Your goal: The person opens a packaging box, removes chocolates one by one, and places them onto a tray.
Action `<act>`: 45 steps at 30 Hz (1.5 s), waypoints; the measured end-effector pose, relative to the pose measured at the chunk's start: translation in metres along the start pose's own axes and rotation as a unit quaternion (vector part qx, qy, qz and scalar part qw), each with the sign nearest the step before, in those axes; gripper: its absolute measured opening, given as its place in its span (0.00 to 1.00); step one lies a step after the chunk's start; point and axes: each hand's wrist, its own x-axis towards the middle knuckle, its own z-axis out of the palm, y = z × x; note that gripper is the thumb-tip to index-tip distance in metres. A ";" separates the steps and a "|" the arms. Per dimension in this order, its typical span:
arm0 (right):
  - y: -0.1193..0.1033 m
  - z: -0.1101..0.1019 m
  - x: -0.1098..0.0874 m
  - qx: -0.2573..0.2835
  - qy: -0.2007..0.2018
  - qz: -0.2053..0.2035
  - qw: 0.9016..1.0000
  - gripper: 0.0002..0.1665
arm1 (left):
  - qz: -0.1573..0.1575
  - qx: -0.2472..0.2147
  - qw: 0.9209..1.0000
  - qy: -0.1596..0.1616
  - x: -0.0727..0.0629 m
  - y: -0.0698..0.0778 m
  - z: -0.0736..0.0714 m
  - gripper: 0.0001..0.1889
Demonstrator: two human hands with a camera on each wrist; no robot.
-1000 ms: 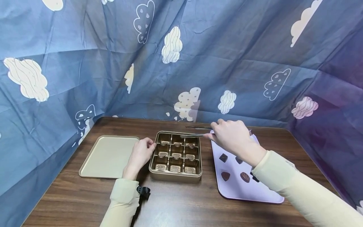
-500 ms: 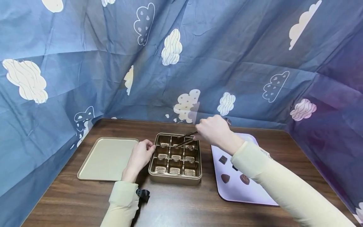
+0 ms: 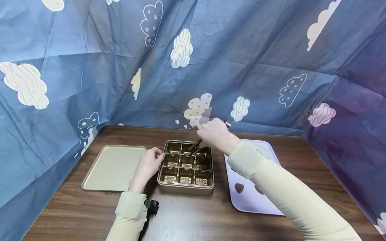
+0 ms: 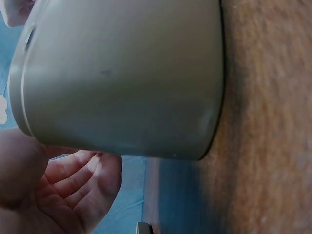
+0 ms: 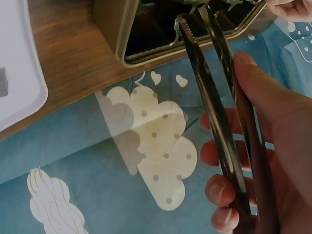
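A bronze-coloured square box with several deep compartments stands mid-table. My left hand holds its left rim; in the left wrist view the fingers curl behind the box wall. Above the box's back right part, my right hand grips metal tongs. Their ridged tips reach into the back compartments, slightly apart. In the right wrist view the thumb lies along one arm of the tongs and the fingers wrap the other. I see nothing pinched between the tips.
On the right lies a lilac tray bearing dark chocolates, including a rounded triangular one; the right sleeve covers part of it. A flat gold lid-like tray is at the left. Blue cloth hangs behind the table.
My right hand has moved left from the lilac tray to over the box, and the tongs have tilted down into it, their tips drawing closer together. My left hand stays put.
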 end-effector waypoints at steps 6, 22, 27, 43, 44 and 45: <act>-0.009 0.001 0.004 -0.014 -0.022 0.000 1.000 0.23 | -0.002 0.001 1.000 -0.005 0.001 0.001 0.000 0.07; 0.005 -0.004 -0.010 0.000 0.000 0.007 1.000 0.24 | 0.001 -0.003 1.000 -0.004 -0.002 0.000 0.001 0.06; 0.017 -0.013 -0.016 0.011 0.005 0.016 1.000 0.23 | -0.006 -0.001 1.000 0.001 -0.001 -0.001 -0.001 0.06; 0.073 -0.030 -0.073 0.058 0.017 0.074 0.995 0.25 | -0.005 -0.004 1.000 -0.005 0.001 0.000 -0.001 0.07; 0.077 -0.030 -0.078 0.062 0.013 0.079 0.995 0.24 | -0.005 -0.003 1.000 -0.005 0.001 0.000 -0.001 0.07; 0.081 -0.030 -0.082 0.065 0.008 0.085 0.994 0.24 | -0.004 -0.003 1.000 -0.005 0.001 0.000 -0.001 0.07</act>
